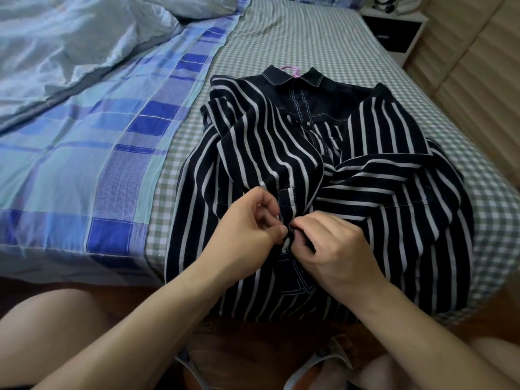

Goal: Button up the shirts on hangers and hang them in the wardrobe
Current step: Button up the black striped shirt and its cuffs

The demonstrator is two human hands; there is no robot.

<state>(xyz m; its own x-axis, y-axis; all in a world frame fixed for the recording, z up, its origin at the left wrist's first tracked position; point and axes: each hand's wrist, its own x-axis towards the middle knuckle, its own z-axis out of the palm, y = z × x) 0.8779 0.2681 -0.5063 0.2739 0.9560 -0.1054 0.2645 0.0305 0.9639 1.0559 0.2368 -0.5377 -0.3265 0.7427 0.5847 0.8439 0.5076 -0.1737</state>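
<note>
A dark navy shirt with white stripes (374,170) lies front-up on the bed, collar pointing away from me. A pink hanger (292,69) pokes out at the collar. The upper placket by the collar looks buttoned. My left hand (250,229) pinches the left edge of the placket low on the shirt. My right hand (334,249) pinches the opposite edge right beside it. The fingertips of both hands meet at one spot, and the button there is hidden under them.
The shirt rests on a green-and-white checked sheet (323,43). A blue plaid blanket (92,153) and a pale blue duvet (70,40) cover the bed's left side. A white nightstand (394,29) stands at the far right by a beige wall. My knees and slippers show below.
</note>
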